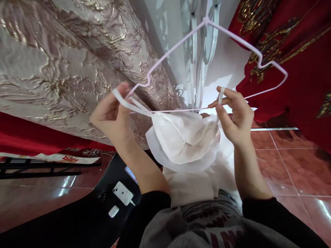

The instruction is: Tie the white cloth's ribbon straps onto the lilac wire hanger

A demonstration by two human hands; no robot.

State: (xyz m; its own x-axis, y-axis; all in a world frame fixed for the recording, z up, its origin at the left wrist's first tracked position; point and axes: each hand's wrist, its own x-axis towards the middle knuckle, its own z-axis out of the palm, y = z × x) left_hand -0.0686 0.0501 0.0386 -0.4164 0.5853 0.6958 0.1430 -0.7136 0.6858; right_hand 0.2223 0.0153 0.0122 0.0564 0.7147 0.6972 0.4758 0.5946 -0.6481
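A pale pink clothes hanger (170, 51) hangs in front of me with its hook end at the top. Below its bottom bar is a white garment (183, 137) with thin straps and sheer layered fabric, draped down towards my lap. My left hand (112, 108) is closed on the left strap (134, 105) at the hanger's left end, its fingertips a little blurred. On the other side, my right hand (234, 112) holds the right strap (221, 95) looped over its fingers, near the bottom bar. The hanger's right end extends past this hand, bare of any strap.
Embossed pinkish curtain fabric (85, 65) hangs at left, and red fabric with gold ornament (289, 79) at right. White scrolled metalwork (198, 62) stands behind the hanger. A black surface (90, 210) holds a white phone (123, 193) and a small white case (113, 211).
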